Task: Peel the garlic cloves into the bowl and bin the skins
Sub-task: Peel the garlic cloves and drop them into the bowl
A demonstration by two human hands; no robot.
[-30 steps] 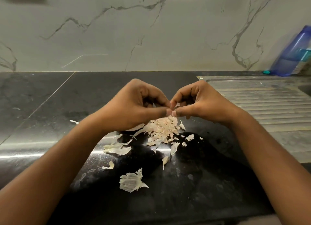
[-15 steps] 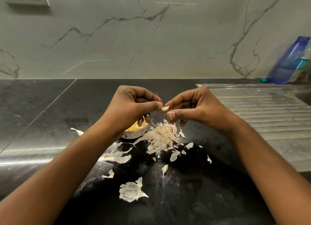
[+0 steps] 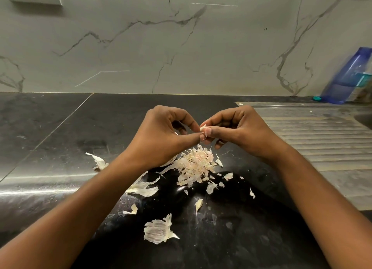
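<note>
A small pale garlic clove (image 3: 205,130) is pinched between both hands above the black counter. My right hand (image 3: 239,129) grips it with thumb and forefinger. Touching the same clove from the left, my left hand (image 3: 165,135) has its thumb and fingertips on the skin. Directly below lies a heap of pinkish-white garlic skins (image 3: 196,165). The bowl (image 3: 168,162) shows only as a white sliver of rim under my left wrist; its contents are hidden.
Loose skin pieces lie on the counter: a large one (image 3: 159,229) near the front, one (image 3: 98,161) to the left, others (image 3: 144,189) by my left forearm. A ribbed steel drainboard (image 3: 322,139) lies to the right, with a blue bottle (image 3: 348,77) against the marble wall.
My hands have closed together again on the clove after parting slightly. My left hand now covers the bowl, whose yellow inside showed half a second ago. The view has tilted up a little.
</note>
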